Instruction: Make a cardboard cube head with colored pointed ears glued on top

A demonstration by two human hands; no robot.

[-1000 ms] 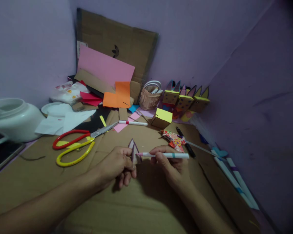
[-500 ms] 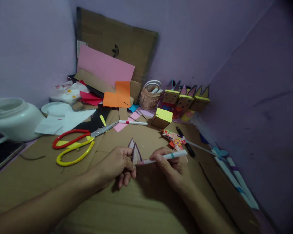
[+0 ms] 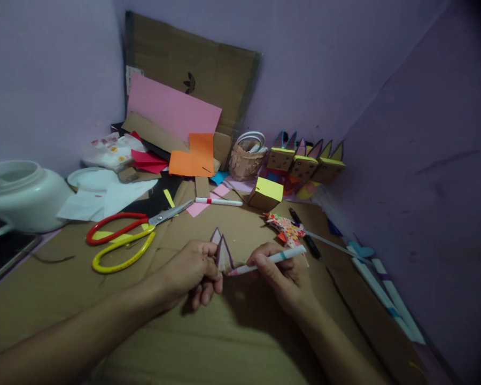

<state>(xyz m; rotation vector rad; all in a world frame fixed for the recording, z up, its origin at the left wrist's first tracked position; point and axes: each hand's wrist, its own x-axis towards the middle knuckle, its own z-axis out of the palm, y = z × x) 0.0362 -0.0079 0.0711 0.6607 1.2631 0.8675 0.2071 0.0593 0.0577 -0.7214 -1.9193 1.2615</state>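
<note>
Two pointed pieces (image 3: 225, 255), frame centre, pinched in the fingers of the left hand (image 3: 195, 267), had dark outlines done but inner colouring seemingly unfinished, while the right hand (image 3: 279, 274) gripped a pink-tipped marker (image 3: 281, 257) at their base.

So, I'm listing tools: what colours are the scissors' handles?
One red handle, one yellow handle; see the head view.

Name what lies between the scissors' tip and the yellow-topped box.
In the head view, a white marker with a red band lies between the scissors and the box, partly over pink paper.
</note>
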